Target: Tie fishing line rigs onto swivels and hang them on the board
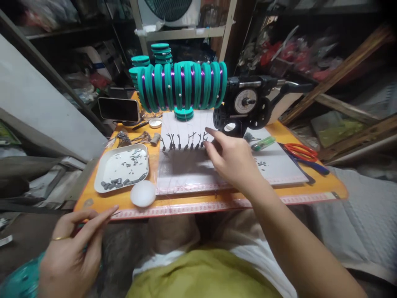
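A row of small dark branched pieces (179, 142), thicker at the bottom, hangs on thin lines below a bank of teal spools (181, 87) wound with shiny purple line. My right hand (232, 155) is at the right end of this row, thumb and forefinger apart around the last piece; whether they touch it is unclear. Low on the left, my left hand (77, 244) has its fingers closed around a thin tool, whose dark tip (116, 213) shows past the forefinger. A white tray (98, 176) of small grey cylinders and bits lies beyond that hand, beside a white round object (143, 193).
A black crank mechanism (245, 101) adjoins the spools. A phone (119, 109) stands at the back left. Orange-handled scissors (300, 152) and a green-handled tool (263, 143) lie right. A measuring tape (186, 208) runs along the orange table's front edge.
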Motion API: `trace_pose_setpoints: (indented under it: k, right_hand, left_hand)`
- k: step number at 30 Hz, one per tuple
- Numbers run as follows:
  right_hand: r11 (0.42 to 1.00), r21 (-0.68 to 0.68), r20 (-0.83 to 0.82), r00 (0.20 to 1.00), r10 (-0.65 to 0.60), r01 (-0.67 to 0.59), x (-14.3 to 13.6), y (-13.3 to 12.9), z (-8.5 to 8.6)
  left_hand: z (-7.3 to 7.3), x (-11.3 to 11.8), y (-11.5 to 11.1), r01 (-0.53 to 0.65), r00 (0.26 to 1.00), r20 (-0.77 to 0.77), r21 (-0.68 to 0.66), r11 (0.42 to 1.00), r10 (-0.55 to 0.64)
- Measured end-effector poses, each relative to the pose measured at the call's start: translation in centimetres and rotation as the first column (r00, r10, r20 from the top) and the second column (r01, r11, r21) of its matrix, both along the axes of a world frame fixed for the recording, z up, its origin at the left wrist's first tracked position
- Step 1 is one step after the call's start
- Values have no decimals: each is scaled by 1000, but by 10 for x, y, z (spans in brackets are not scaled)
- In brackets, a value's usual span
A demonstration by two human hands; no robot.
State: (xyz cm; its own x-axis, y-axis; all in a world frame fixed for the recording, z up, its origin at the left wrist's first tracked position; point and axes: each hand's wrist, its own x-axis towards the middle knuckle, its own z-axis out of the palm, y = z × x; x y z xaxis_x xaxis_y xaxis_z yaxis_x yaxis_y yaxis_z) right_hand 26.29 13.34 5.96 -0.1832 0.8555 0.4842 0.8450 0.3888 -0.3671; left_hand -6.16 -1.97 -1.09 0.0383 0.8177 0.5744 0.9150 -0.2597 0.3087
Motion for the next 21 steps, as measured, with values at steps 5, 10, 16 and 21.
trace_pose_setpoints:
  k: [5, 10, 16, 21]
  right_hand:
    - [999, -17, -45, 998, -42, 41, -8, 30, 3]
    - [1000, -20, -96, 995, -2, 0, 2, 17, 8]
    - [969, -113, -403, 902, 158, -221, 9, -11, 23]
    - [750, -227, -810, 548, 209, -622, 0, -27, 36]
  left_hand:
    - [-1, -28, 27, 165, 936, -321, 34, 986, -146]
    - [-2, -27, 39, 113, 969, -230, 66, 991, -95]
    - [6, 32, 32, -83, 996, 47, 313, 946, 72]
    - [34, 136, 35, 282, 649, 735, 8, 959, -197]
